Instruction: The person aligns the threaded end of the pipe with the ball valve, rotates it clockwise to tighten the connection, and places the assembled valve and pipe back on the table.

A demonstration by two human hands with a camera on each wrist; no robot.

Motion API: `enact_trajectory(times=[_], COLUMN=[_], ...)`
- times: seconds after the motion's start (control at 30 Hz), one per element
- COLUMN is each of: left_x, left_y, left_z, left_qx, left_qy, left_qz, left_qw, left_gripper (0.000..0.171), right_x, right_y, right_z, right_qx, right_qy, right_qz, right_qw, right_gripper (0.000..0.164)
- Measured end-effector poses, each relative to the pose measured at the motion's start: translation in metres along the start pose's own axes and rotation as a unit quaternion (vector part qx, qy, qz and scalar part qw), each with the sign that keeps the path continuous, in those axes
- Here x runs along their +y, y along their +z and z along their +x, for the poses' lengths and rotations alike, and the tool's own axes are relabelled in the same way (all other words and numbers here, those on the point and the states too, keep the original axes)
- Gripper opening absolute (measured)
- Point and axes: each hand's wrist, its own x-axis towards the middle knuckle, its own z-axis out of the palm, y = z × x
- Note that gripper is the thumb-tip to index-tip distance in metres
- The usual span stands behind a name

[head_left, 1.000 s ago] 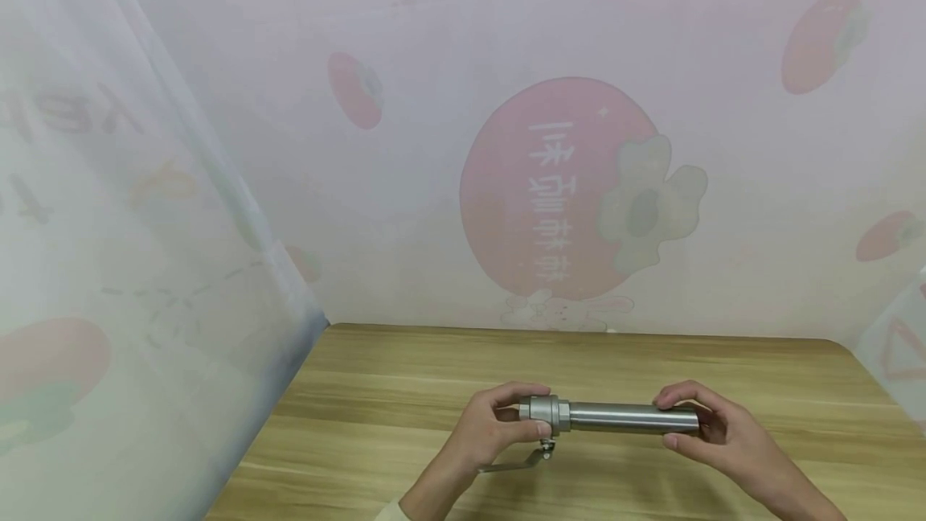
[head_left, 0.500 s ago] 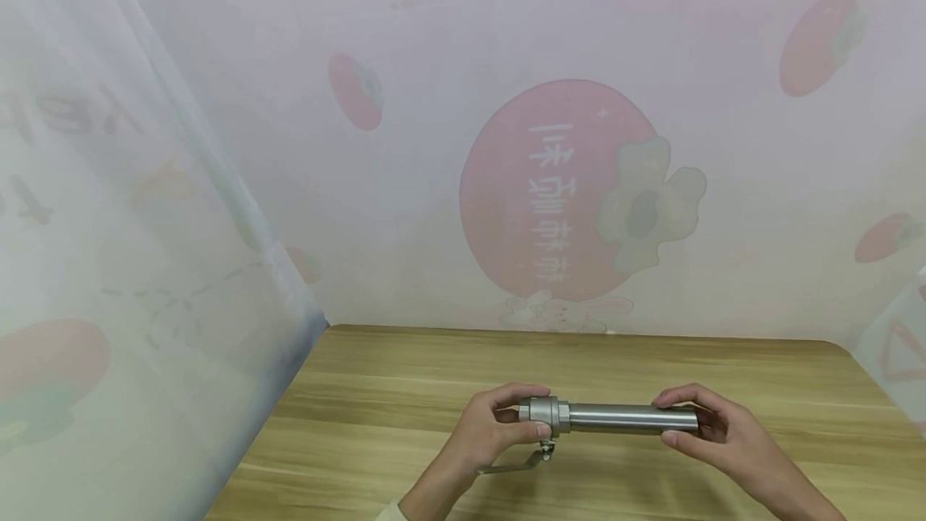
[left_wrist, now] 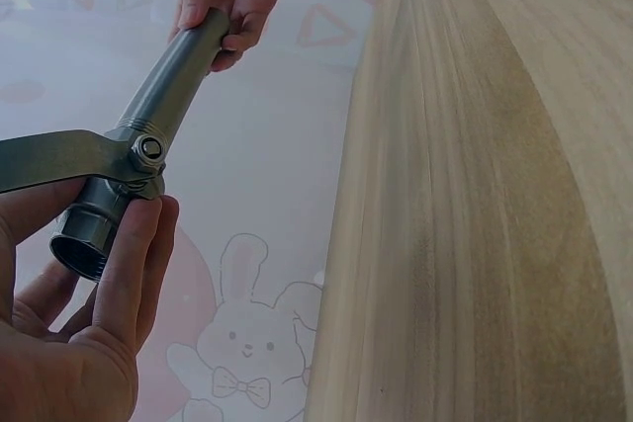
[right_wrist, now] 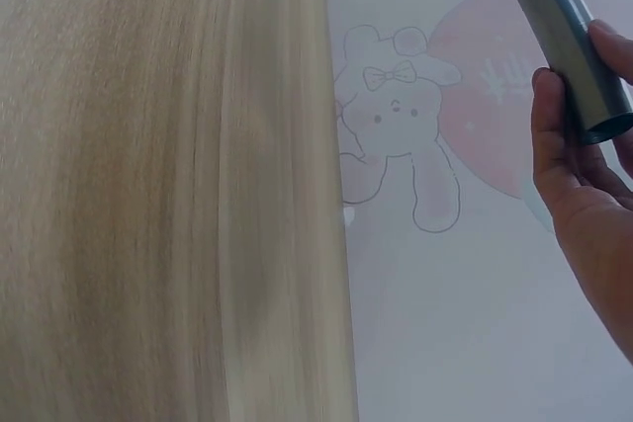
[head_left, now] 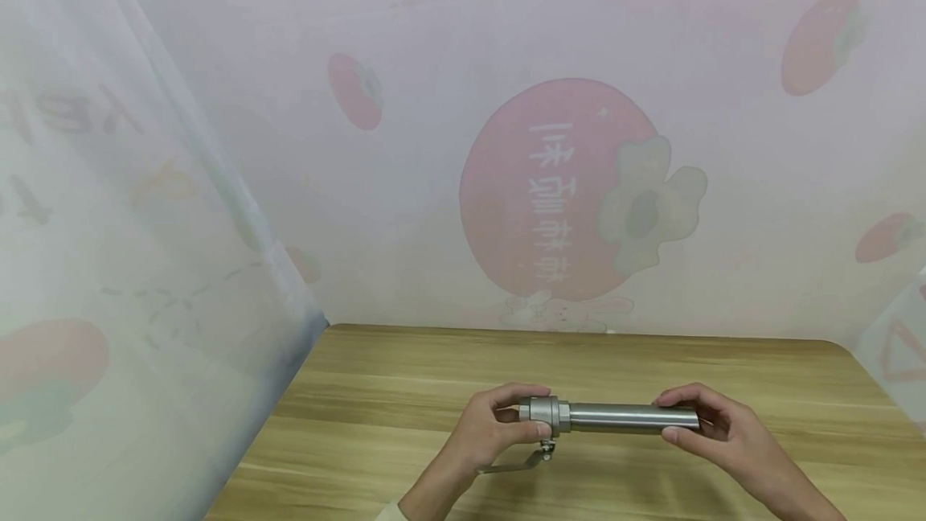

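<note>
A steel ball valve (head_left: 544, 416) with a bent lever handle (head_left: 515, 466) is joined end to end with a smooth steel pipe (head_left: 615, 416). My left hand (head_left: 479, 431) grips the valve body, thumb on the near side and fingers on the far side. The pipe's free right end lies between the thumb and fingers of my right hand (head_left: 734, 434). Both parts are level, held above the wooden table. In the left wrist view, the valve's threaded open end (left_wrist: 83, 252) faces the camera. The right wrist view shows the pipe's hollow end (right_wrist: 603, 128).
The wood-grain table (head_left: 405, 368) extends under both hands, with rounded far corners. Behind it hangs a pale curtain (head_left: 405, 223) printed with fruit and a rabbit. Another pale sheet (head_left: 145, 264) slopes down along the left side.
</note>
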Motion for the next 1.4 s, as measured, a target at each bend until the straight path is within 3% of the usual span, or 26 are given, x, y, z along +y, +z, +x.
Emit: enact_trajectory(times=[0.97, 1.4], left_x=[-0.0014, -0.0015], left_y=[0.0012, 0.002], left_z=[0.0002, 0.0], left_qx=[-0.005, -0.01], left_qy=[-0.003, -0.006], left_qz=[-0.006, -0.006], left_qw=[1.0, 0.9999], left_gripper=[0.044, 0.047], right_x=[0.0009, 0.0034], right_y=[0.0012, 0.0033], right_z=[0.0009, 0.0018], right_qx=[0.021, 0.026], right_qy=[0.018, -0.01], right_qz=[-0.031, -0.02], right_qw=[0.999, 0.999], right_gripper=[0.022, 0.017])
